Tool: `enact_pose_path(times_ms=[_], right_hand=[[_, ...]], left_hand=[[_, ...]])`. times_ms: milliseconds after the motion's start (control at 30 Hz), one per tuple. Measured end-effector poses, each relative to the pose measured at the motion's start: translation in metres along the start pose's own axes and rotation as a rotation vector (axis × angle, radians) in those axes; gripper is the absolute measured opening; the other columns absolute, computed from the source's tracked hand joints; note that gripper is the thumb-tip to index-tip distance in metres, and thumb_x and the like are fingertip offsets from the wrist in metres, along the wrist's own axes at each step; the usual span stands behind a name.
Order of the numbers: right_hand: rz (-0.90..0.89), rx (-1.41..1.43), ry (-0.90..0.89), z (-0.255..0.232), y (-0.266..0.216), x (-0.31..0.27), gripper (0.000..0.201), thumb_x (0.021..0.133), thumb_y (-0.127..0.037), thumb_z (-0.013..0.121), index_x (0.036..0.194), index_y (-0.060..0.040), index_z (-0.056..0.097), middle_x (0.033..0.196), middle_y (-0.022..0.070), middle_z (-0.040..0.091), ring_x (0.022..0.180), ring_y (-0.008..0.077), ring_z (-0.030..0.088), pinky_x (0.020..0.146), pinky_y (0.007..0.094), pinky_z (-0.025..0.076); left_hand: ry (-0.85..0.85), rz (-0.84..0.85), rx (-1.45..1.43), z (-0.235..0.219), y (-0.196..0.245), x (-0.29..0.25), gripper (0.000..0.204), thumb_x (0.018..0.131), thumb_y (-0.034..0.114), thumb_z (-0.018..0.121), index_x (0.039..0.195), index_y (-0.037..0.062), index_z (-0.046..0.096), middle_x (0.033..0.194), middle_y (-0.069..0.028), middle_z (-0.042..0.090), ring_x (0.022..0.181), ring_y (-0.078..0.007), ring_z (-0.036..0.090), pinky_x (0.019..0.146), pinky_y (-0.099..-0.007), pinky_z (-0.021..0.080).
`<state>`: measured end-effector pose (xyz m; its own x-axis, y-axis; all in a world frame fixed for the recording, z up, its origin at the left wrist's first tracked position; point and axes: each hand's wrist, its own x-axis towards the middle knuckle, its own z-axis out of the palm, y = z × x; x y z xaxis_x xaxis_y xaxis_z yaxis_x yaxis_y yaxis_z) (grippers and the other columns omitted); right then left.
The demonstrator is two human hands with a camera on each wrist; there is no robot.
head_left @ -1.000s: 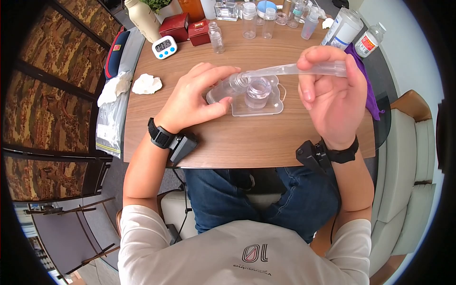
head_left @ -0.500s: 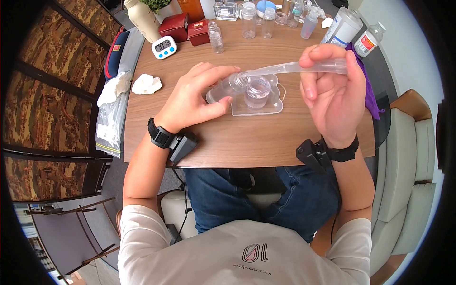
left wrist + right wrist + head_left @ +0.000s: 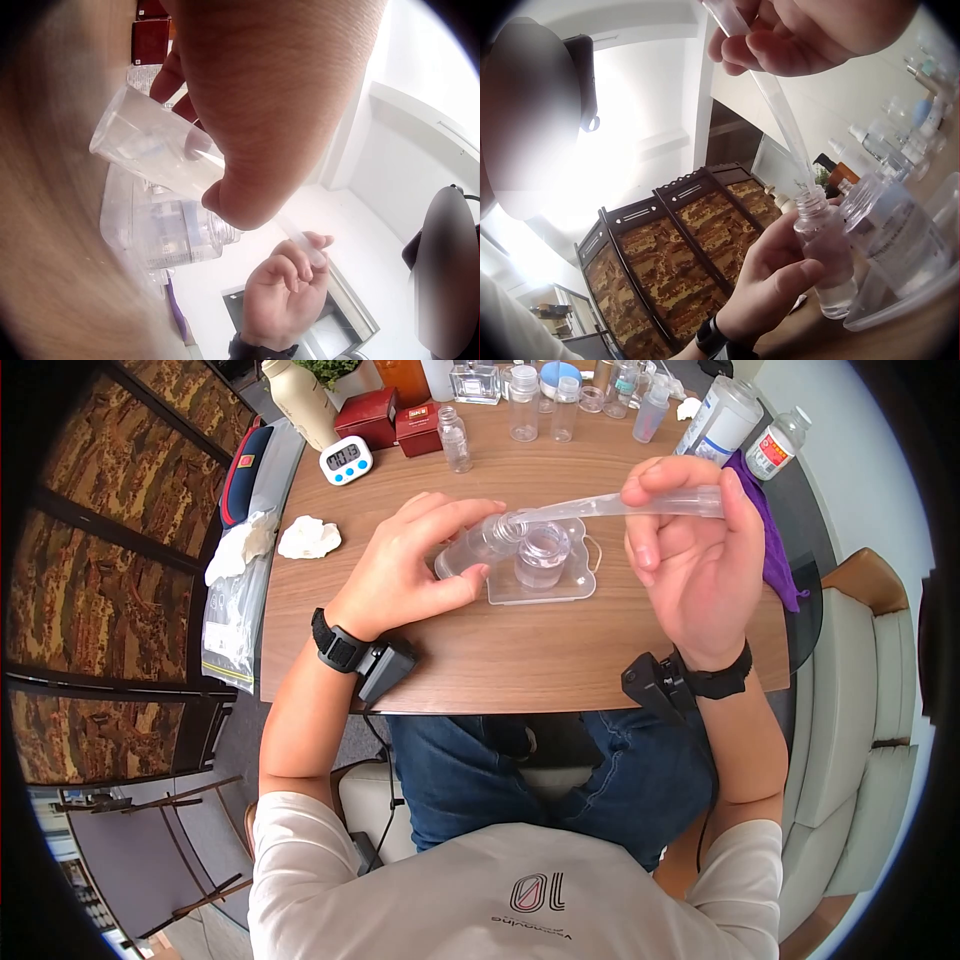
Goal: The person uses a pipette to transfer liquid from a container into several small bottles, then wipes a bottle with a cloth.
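My left hand [image 3: 415,565] grips a clear bottle [image 3: 468,550], tilted with its mouth toward the right. Between the thumb and fingers of my right hand [image 3: 700,560] is the wide end of a translucent plastic dropper [image 3: 610,507]. The dropper's thin tip meets the bottle's mouth, as the right wrist view also shows on the bottle [image 3: 826,259]. Some clear liquid lies low in that bottle. Beside it an uncapped clear jar [image 3: 541,558] stands on a clear plastic tray [image 3: 575,588].
A small clear bottle [image 3: 455,442], a white timer [image 3: 346,460] and red boxes [image 3: 420,428] stand behind my left hand. Crumpled tissue [image 3: 309,537] lies at the left. Several bottles line the back; a labelled bottle [image 3: 779,445] and purple cloth [image 3: 779,565] are at the right.
My right hand has shifted slightly left with the dropper, after a slight change in its tilt. My left hand and the bottle look unmoved.
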<state>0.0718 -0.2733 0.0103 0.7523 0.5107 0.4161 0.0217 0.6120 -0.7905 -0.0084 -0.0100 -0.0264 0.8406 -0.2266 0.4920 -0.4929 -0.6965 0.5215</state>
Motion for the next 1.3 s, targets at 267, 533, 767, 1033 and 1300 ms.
enact_pose_path(times_ms=[267,533,767,1033,1300], right_hand=[[-0.010,0.009,0.012,-0.001,0.000,0.000,0.057,0.110,-0.040,0.027,0.108,0.0023,0.064,0.098,0.0157,0.070,0.063,0.0131,0.050,0.054,0.0258,0.041],[-0.090,-0.022,0.008,-0.008,0.001,0.000,0.055,0.109,-0.038,0.027,0.105,0.0021,0.065,0.095,0.0155,0.069,0.060,0.0132,0.045,0.055,0.0257,0.037],[-0.172,-0.013,-0.011,-0.013,-0.009,0.000,0.053,0.108,-0.036,0.027,0.099,-0.0003,0.066,0.092,0.0157,0.068,0.056,0.0117,0.040,0.055,0.0247,0.035],[0.120,-0.273,0.074,0.004,0.003,0.002,0.056,0.112,-0.042,0.031,0.107,0.0034,0.063,0.095,0.0135,0.068,0.063,0.0084,0.049,0.053,0.0219,0.038],[0.307,-0.241,-0.004,0.008,0.022,0.002,0.058,0.112,-0.046,0.036,0.118,0.0047,0.062,0.106,0.0122,0.063,0.073,0.0104,0.057,0.060,0.0241,0.048]], left_hand=[[0.001,0.005,0.007,0.000,0.000,0.000,0.053,0.073,0.011,0.075,0.125,0.0046,0.069,0.091,-0.0093,0.066,0.081,-0.0210,0.059,0.076,-0.0344,0.051],[0.005,0.017,0.012,0.000,-0.001,0.000,0.052,0.073,0.011,0.075,0.125,0.0043,0.069,0.091,-0.0095,0.066,0.081,-0.0213,0.059,0.076,-0.0345,0.051],[-0.002,0.014,0.013,0.000,-0.001,0.000,0.052,0.074,0.011,0.075,0.125,0.0041,0.069,0.093,-0.0094,0.066,0.081,-0.0213,0.059,0.076,-0.0345,0.051],[-0.005,-0.023,0.006,0.000,0.001,0.000,0.049,0.075,0.017,0.074,0.123,0.0073,0.069,0.095,-0.0113,0.068,0.085,-0.0266,0.062,0.077,-0.0379,0.053],[0.015,0.006,0.014,0.001,-0.001,0.000,0.054,0.072,0.010,0.076,0.125,0.0052,0.069,0.087,-0.0083,0.063,0.079,-0.0210,0.058,0.074,-0.0348,0.050]])
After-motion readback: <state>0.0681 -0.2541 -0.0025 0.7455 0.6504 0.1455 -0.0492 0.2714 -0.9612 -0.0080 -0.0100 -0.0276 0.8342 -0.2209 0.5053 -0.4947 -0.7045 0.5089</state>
